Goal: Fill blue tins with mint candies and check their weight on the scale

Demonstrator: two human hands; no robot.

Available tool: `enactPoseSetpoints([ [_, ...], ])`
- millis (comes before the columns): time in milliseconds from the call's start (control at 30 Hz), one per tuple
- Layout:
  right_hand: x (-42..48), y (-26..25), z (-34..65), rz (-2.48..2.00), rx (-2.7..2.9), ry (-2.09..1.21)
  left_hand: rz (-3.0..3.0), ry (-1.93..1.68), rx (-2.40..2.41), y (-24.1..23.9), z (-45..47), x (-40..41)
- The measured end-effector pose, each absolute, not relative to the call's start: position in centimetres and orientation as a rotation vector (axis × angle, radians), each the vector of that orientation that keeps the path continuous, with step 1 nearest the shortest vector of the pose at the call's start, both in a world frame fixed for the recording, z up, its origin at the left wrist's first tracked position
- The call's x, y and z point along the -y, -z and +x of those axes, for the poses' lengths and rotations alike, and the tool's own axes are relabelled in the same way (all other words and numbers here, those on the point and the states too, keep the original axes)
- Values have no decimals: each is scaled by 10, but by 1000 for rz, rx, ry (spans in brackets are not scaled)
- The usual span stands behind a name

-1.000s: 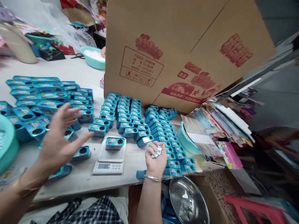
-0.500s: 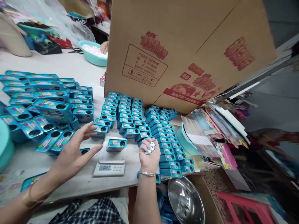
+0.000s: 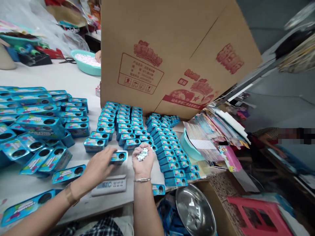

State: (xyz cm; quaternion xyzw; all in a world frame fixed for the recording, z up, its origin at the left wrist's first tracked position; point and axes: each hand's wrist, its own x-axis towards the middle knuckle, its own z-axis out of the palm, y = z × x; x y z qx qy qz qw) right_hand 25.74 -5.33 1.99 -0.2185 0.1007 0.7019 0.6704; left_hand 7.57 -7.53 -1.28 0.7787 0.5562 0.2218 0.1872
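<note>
A small blue box with a round dark hole in its top sits on the white digital scale. My left hand closes round the left end of that box, hiding part of it. Just to the right, my right hand is cupped palm up with several small white candies in it. Rows of similar blue boxes stand beyond and to the right of my hands. More blue boxes are piled at the left.
A tall cardboard carton stands behind the rows. A turquoise bowl of pale pieces is at the back, with another person's hand at it. Stacked printed sheets lie right. Below the table edge is a steel bowl.
My left hand has moved right and down from an open pose onto the box on the scale. My right hand still holds the candies, its fingers now opened more. The view has shifted right.
</note>
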Motion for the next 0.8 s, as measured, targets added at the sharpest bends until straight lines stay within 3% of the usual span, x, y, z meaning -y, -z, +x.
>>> enactPoseSetpoints([
  [233, 63, -9, 249, -702, -385, -1493, 2227, -877, -1314, -41, 82, 68],
  [467, 60, 2, 233, -618, -468, -1571, 2579, -365, -1228, -80, 114, 45],
  [800, 57, -1, 236, -544, -458, -1620, 2793, -72, -1282, -90, 126, 38],
])
